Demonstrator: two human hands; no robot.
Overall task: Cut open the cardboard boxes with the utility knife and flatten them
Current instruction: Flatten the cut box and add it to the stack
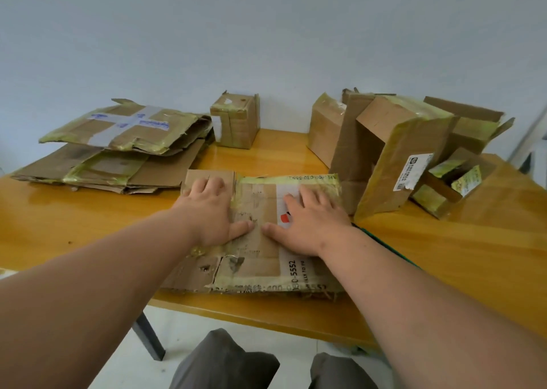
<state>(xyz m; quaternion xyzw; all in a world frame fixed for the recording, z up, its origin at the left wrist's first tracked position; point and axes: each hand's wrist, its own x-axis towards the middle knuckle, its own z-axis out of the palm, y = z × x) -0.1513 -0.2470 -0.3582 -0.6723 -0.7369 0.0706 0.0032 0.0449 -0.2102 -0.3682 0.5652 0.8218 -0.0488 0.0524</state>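
The flattened box (pixel 254 234) lies at the near edge of the yellow worktop (pixel 88 217), pressed down by both hands: left hand (pixel 211 211) and right hand (pixel 310 222), each grip released, fingers spread flat on the cardboard (thumbs nearly meeting). A flattened stack (pixel 118 148) sits far left, uncut boxes (pixel 393 151) far right; the green strip (pixel 384 246) beside the right wrist may be the knife.

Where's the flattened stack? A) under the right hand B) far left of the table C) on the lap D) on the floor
B: the flattened stack lies at the table's far left, apart from the box that both hands press flat.
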